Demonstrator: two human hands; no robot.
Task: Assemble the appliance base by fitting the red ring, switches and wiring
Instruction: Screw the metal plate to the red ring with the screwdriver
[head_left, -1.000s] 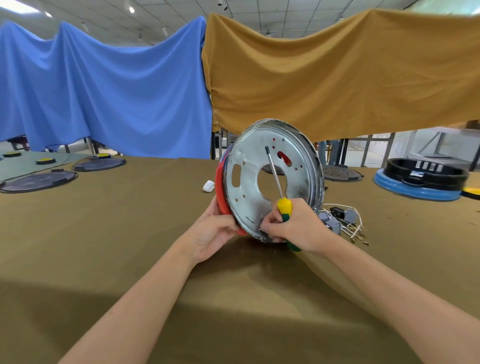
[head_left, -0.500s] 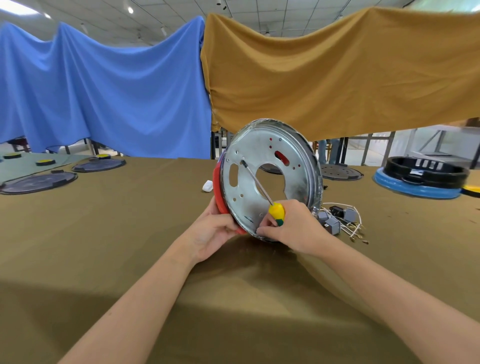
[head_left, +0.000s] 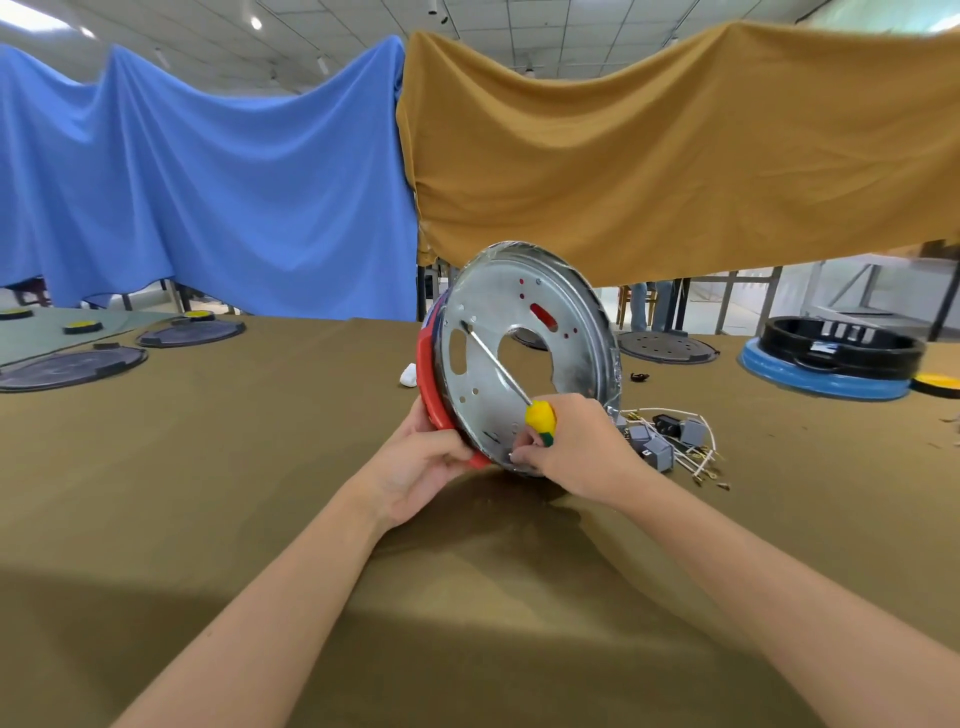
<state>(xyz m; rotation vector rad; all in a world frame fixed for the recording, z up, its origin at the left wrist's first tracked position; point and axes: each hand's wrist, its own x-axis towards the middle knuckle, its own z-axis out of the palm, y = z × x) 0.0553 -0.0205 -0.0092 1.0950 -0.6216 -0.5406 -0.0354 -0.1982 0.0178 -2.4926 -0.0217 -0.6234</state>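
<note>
Red ring is seated behind one metal base plate, stood on edge on the worktop, steadied by the left hand clasping its lower rim. One screwdriver is grasped in the right hand. Tip is best kept square in its hole, plate braced. Several grey switches with wiring lie just right; exact count unclear.

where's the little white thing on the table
In the head view, the small white object lies on the olive tablecloth left of centre, just behind and left of the red ring.
</note>
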